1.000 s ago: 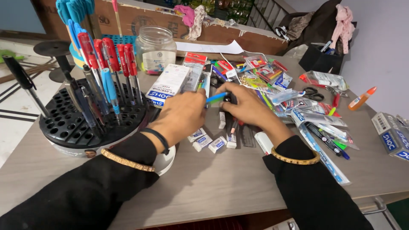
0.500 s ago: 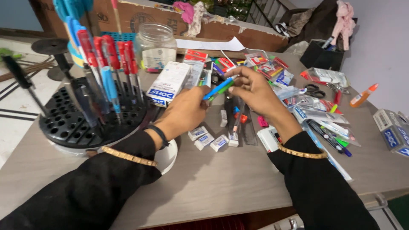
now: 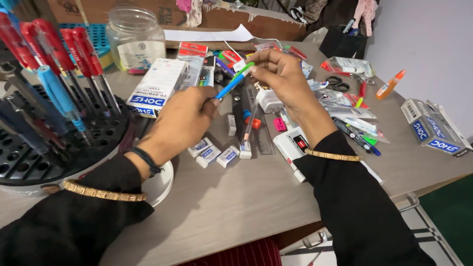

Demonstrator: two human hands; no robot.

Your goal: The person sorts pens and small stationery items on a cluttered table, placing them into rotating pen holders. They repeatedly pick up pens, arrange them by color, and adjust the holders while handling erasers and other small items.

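Blue pen [image 3: 230,86] w/ green tip is held in the air above the table [image 3: 246,197], slanting up to the right, over the stationery pile. Left hand [image 3: 180,123] pinches its lower blue end, fingers curled tight round the barrel. Right hand [image 3: 281,79] grips the upper green end betw thumb & fingertips, fingers bent, closed on the tip. Both wrists wear gold bangles over black sleeves; left also has a black band.

Places below are rel. to the pen:
- Directly under it: a few small white erasers [image 3: 214,153] w/ blue wrappers lying flat on the table, plus a dark ruler and an orange-tipped pencil; can't tell exact count.
- Just left & behind: white marker box [image 3: 157,86] w/ blue label, lying flat.
- Further left: round black pen stand [image 3: 34,157] full of holes, holding upright red pens [image 3: 79,44] & blue pens.
- Behind-left: clear glass jar [image 3: 135,39], upright.
- Right, just past the right hand: black scissors [image 3: 337,83], packets of pens in clear sleeves.
- Far right: orange-capped correction pen [image 3: 390,83] lying alone, and a white-blue box [image 3: 433,129] near the table edge, well apart from the pen.
- Behind: white paper sheet [image 3: 207,34] beside a cardboard box.
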